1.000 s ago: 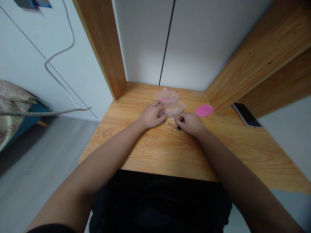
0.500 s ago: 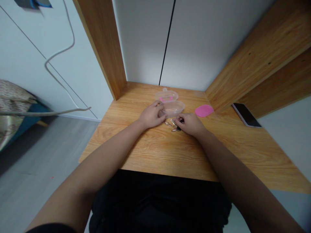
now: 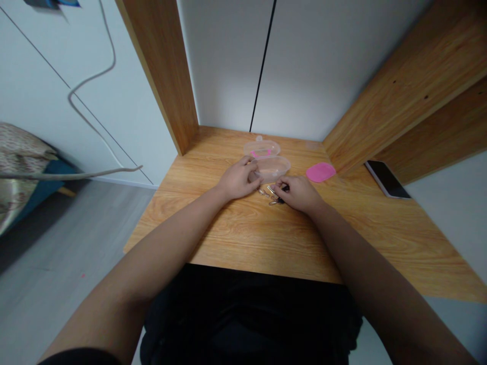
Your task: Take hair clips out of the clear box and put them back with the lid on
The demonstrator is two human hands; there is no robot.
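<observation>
On the wood-grained worktop (image 3: 243, 233), a clear plastic case (image 3: 274, 166) lies open at the person's hands. From where I stand it looks light, stiff-walled and slippery; its rim seems the surest hold. The left hand (image 3: 236, 181) arches over its left end, fingers curled closely around the wall. The right hand (image 3: 299, 193) lies low, wrist angled inward, fingers pinched shut, apparently on one of several small metal pieces (image 3: 263, 192) just before the case: hard, likely best taken by an edge.
</observation>
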